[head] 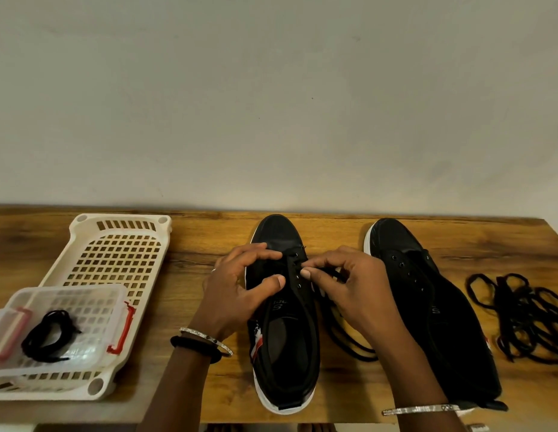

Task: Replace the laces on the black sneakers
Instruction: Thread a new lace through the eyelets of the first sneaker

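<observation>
Working on the centre sneaker (287,353), which is standing toe-away on the wooden counter (334,226). I am steadying it with my left grip (240,285), fingers curling over the eyelet flap and thumb reaching in toward the eyelets. My right grip (352,282) is pinching the black lace (349,347) between thumb and forefinger, right beside the eyelet row; the slack is trailing on the counter between the two shoes. The second sneaker (443,307) is lying to the right with bare eyelets, and a tangle of loose laces (527,316) is sitting beyond it. On the left, a clear box (69,294) in a white basket (94,244) is holding one more coiled lace (50,335). Judgement: the lace is looking light and limp, so I am expecting it to buckle if pushed from far back; taking hold close to the tip seems best. The flap is likely soft, so I am bracing it near the target eyelet.
</observation>
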Demonstrator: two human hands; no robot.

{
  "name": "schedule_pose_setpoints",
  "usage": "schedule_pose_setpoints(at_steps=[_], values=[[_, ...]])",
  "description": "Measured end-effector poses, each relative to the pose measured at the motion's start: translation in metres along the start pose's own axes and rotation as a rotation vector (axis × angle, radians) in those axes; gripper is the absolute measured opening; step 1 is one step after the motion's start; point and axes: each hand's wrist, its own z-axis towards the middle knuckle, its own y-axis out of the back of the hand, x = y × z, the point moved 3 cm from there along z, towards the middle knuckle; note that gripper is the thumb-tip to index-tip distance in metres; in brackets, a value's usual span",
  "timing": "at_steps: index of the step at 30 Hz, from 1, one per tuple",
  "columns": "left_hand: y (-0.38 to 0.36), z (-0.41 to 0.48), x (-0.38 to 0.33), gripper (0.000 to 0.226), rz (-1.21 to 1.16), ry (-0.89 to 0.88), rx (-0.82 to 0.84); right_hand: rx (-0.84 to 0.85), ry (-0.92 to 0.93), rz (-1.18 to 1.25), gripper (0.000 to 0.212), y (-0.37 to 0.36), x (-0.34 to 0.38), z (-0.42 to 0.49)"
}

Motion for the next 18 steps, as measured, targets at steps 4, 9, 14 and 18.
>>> schedule_pose_setpoints(at_steps=[4,9,14,18], values=[[0.000,0.000,0.000,0.050,-0.001,0.003,0.002,0.059,-0.119,-0.104,0.012,-0.005,-0.002,-0.001],[-0.001,0.001,-0.001,0.049,0.011,0.006,0.002,0.148,-0.643,0.519,0.032,-0.015,0.001,-0.007],[-0.001,0.001,0.001,0.049,0.026,0.015,0.003,0.133,-0.898,0.910,0.039,-0.014,-0.007,-0.009],[-0.001,0.000,0.001,0.050,0.032,0.020,0.005,0.100,-0.956,0.914,0.034,-0.018,-0.012,-0.011]])
